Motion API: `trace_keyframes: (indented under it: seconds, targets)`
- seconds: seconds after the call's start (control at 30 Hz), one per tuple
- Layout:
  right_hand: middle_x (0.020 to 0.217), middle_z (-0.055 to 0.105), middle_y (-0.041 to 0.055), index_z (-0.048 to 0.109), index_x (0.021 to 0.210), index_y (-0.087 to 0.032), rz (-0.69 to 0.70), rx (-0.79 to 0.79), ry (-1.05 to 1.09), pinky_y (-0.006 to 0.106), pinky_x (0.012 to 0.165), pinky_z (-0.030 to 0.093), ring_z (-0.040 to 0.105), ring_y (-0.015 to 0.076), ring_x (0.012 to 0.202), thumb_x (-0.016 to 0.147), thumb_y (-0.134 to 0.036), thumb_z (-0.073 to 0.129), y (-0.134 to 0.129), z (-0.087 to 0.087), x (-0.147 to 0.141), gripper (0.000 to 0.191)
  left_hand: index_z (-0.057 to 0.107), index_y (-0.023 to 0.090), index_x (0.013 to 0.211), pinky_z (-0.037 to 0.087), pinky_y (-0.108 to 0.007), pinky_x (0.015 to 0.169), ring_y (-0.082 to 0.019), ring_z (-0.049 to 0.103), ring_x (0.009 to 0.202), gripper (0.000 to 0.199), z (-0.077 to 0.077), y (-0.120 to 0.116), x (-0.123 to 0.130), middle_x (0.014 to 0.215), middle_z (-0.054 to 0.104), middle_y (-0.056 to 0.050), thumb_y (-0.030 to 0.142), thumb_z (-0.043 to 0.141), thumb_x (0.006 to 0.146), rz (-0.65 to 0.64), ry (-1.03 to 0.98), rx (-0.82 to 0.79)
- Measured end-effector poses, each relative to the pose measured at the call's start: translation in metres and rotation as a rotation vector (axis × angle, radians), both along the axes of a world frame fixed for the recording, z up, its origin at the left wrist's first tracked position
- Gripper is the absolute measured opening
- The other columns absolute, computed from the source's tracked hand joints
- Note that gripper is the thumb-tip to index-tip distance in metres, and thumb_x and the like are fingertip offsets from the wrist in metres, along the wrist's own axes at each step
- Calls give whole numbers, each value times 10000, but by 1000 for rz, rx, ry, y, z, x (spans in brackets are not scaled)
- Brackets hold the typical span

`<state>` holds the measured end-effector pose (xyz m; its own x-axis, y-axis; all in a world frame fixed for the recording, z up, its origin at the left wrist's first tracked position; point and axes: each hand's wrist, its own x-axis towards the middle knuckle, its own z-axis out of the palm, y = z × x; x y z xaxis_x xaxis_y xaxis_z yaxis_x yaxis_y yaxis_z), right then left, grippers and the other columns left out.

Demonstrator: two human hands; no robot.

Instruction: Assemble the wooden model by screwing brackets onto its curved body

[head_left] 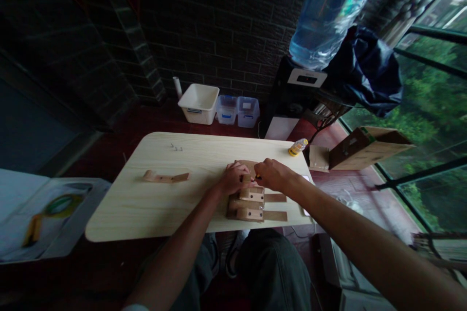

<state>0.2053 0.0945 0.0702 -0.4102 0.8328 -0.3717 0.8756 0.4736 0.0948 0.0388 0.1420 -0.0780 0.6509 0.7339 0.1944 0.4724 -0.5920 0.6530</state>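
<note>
A brown cardboard piece [251, 205] with strips fixed on by dark round fasteners lies near the front edge of the pale wooden table [204, 204]. Two flat strips stick out from its right side. My left hand [235, 177] rests on its upper part, fingers bent round a cardboard strip. My right hand [272, 174] is closed on a small tool with a yellow and black end, pointed at the cardboard beside the left fingers. The tool is mostly hidden. A separate curved cardboard strip [166, 178] lies on the left of the table.
Several small metal pieces [176, 148] lie at the table's back left. A yellow-capped clear bottle [298, 147] stands at the back right corner. A white device [305, 180] lies partly behind my right forearm. Bins [200, 115] and a water dispenser [280, 126] stand beyond.
</note>
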Motion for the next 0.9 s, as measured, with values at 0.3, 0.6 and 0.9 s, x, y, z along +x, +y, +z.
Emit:
trace_keyframes:
  seconds: [0.3,0.6,0.9]
  targets:
    - [1079,741,187,706,1139,-105,-39,-4,37,316,786,541,717,268,1001,948,-305,562,1,-7,6,312,761,267,822,358,-414,999,-225,576,1070,119,1,0,1,1047,725,7,379,725,838,-5,-3,-19]
    - [1111,730,208,684,1190,-98,-137,-20,1,338,809,561,712,280,1049,935,-327,599,-3,13,-8,353,740,252,771,364,-412,974,-229,576,1027,174,5,0,3,1006,732,-2,412,715,836,-4,14,-27]
    - [1090,750,178,702,1120,-139,45,22,-48,348,807,567,734,277,1009,961,-214,553,-6,22,-14,230,750,250,831,371,-421,994,-241,570,1018,250,3,-1,0,974,712,-12,491,689,848,7,-6,-10]
